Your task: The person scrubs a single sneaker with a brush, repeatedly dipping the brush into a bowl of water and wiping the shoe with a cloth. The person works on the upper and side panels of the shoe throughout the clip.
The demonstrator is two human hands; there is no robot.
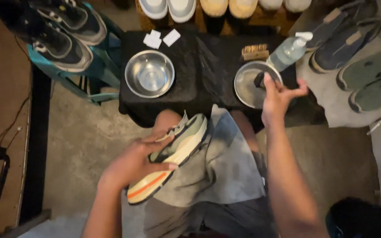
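My left hand (140,161) grips a pale sneaker (177,147) with a cream sole and an orange stripe, held on its side over a grey cloth (225,167) on my lap. My right hand (278,97) reaches over the right metal bowl (248,86) and holds a small dark object (259,79), likely a brush, dipped into the bowl. Fingers of that hand are partly spread.
A second metal bowl (150,73) sits on the black table (203,66). A wooden brush (255,51), a clear pump bottle (291,50) and white paper pieces (160,39) lie near it. Shoes line the back, right floor and a teal stool (98,66) at left.
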